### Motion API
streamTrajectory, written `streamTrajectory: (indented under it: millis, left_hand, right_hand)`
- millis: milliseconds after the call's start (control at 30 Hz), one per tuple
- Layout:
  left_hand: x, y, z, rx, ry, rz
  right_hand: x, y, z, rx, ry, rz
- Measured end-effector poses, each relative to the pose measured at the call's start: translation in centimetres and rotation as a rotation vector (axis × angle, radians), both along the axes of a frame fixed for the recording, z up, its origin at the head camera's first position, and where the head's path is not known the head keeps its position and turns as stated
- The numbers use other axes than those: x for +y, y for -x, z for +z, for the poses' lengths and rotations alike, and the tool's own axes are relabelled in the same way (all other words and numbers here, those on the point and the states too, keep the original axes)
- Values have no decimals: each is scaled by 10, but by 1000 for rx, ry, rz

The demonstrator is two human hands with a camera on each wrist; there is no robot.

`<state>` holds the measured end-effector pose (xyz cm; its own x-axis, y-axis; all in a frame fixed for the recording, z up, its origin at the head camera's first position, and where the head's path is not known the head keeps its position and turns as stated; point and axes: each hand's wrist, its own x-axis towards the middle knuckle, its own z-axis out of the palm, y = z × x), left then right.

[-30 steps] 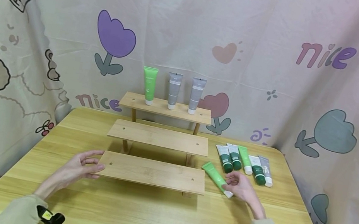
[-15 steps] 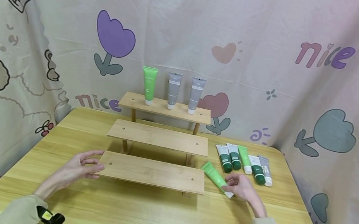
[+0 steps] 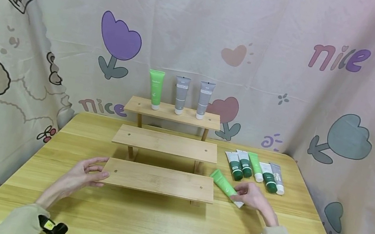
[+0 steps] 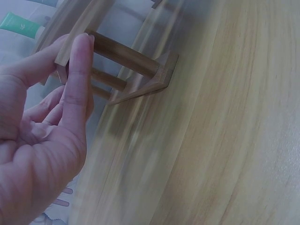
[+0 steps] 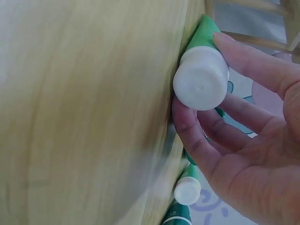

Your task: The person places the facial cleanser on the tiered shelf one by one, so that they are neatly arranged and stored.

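A three-tier wooden display stand (image 3: 159, 180) stands mid-table. My left hand (image 3: 84, 173) pinches the left end of its lowest shelf; in the left wrist view the fingers and thumb lie on either side of the board (image 4: 77, 35). Right of the stand, a light green squeeze tube (image 3: 223, 182) with a white cap lies slanted on the table. My right hand (image 3: 253, 196) grips it near the cap. In the right wrist view the thumb is on one side of the tube, just beyond the white cap (image 5: 200, 84), and a finger on the other.
On the top shelf stand a green tube (image 3: 156, 89) and two grey tubes (image 3: 181, 95), caps down. Several more tubes (image 3: 255, 167) lie in a row at the back right of the table (image 3: 141, 224). A patterned curtain (image 3: 280, 21) hangs behind.
My right thumb and fingers have shifted slightly inward on the green tube near its cap. The left hand and the stand stay as they were.
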<state>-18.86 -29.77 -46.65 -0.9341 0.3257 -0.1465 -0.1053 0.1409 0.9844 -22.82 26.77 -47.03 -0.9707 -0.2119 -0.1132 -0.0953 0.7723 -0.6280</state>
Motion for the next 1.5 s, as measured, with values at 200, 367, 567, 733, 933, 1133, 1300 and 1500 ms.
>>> streamTrajectory:
  millis: [200, 367, 567, 733, 933, 1133, 1300, 1500]
  left_hand:
    - [0, -1, 1, -3, 7, 6]
    - [0, -1, 0, 2, 6, 1]
    - [0, -1, 0, 8, 7, -3]
    - [0, -1, 1, 14, -1, -8]
    - [0, 0, 0, 24, -46, -27]
    - [0, 0, 0, 19, -24, -13]
    - [0, -1, 0, 26, -35, -17]
    - [0, -1, 0, 24, -16, -13]
  right_hand:
    - [-1, 1, -2, -5, 1, -3]
    - [-1, 0, -4, -6, 36, -18]
    - [-1, -2, -3, 0, 84, -8]
    - [-2, -2, 0, -3, 114, -19]
    - [-2, 0, 4, 24, 119, -34]
    - [-4, 3, 9, 67, 124, -72]
    - [-6, 7, 13, 124, 150, -115]
    - [-8, 9, 19, 170, 148, -182]
